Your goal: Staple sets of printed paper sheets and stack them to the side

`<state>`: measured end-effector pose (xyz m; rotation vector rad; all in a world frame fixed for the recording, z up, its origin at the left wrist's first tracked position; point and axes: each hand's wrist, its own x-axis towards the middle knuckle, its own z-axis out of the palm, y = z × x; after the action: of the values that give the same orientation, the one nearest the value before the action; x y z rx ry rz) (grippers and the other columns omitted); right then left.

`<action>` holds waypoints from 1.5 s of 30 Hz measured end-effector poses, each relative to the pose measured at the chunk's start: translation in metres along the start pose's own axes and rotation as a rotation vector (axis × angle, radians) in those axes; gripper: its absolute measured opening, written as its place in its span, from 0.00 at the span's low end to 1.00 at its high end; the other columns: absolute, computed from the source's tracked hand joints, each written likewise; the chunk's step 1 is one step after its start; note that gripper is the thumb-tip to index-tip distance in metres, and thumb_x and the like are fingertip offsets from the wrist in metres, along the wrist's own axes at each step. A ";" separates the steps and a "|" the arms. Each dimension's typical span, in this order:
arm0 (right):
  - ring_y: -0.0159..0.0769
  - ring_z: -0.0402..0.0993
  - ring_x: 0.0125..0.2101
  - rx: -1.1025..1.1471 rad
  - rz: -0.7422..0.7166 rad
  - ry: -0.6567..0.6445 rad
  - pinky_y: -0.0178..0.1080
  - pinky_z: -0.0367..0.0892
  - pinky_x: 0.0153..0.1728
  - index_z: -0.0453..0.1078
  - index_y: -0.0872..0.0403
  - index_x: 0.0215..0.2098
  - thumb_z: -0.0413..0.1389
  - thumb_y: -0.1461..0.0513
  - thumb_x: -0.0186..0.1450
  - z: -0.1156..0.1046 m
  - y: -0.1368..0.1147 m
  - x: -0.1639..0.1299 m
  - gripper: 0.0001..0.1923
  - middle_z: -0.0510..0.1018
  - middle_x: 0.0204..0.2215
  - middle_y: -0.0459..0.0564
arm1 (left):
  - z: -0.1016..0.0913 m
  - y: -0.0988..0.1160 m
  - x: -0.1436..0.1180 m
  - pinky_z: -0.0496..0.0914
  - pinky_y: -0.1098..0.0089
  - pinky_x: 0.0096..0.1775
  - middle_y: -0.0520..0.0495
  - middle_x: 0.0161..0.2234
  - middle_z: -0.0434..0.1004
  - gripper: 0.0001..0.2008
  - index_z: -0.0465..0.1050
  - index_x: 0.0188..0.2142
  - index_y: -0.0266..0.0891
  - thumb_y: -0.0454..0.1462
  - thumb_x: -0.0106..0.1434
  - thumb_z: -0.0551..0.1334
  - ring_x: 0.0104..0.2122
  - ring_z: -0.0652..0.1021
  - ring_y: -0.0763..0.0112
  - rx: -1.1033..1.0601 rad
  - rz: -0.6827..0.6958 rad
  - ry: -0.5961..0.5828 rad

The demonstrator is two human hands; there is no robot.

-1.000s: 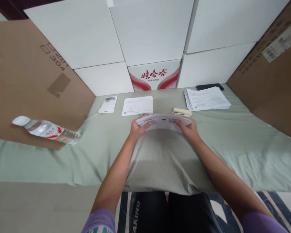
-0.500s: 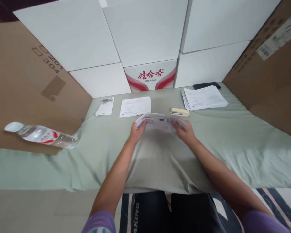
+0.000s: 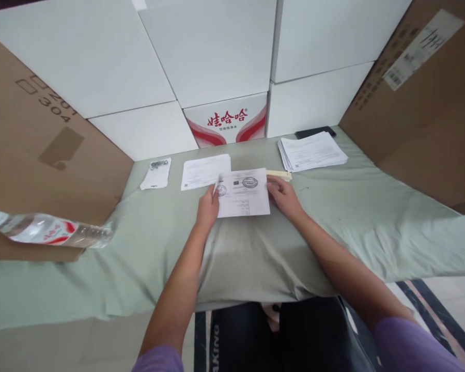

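Note:
A small set of printed sheets (image 3: 243, 194) with round stamps lies flat on the green cloth-covered table (image 3: 372, 217) in front of me. My left hand (image 3: 208, 206) pinches its left edge, where a corner is lifted. My right hand (image 3: 282, 195) holds the right edge, fingers against the paper. A beige stapler (image 3: 281, 174) lies just behind the sheets, partly hidden by them and by my right hand.
A single printed sheet (image 3: 203, 170) and a small slip with metal clips (image 3: 156, 174) lie at the back left. A paper stack (image 3: 312, 151) and a dark phone (image 3: 315, 132) sit back right. A water bottle (image 3: 42, 230) lies at the left. Boxes wall the table.
The sheets, held bowed and on edge between both hands before, now lie flat on the cloth. The view has shifted, so everything sits further left.

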<state>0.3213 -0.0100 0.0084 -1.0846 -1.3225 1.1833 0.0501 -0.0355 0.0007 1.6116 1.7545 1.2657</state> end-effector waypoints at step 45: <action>0.26 0.71 0.19 0.098 0.024 0.386 0.31 0.67 0.23 0.65 0.50 0.40 0.56 0.52 0.68 -0.038 0.004 0.031 0.12 0.77 0.26 0.40 | 0.016 0.020 -0.005 0.73 0.58 0.56 0.41 0.48 0.83 0.20 0.77 0.54 0.39 0.33 0.66 0.54 0.50 0.81 0.55 0.274 -0.134 -0.224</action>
<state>0.3565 0.0244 0.0084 -1.1893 -0.9466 0.9833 0.0748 -0.0370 0.0085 1.6748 1.9168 0.7766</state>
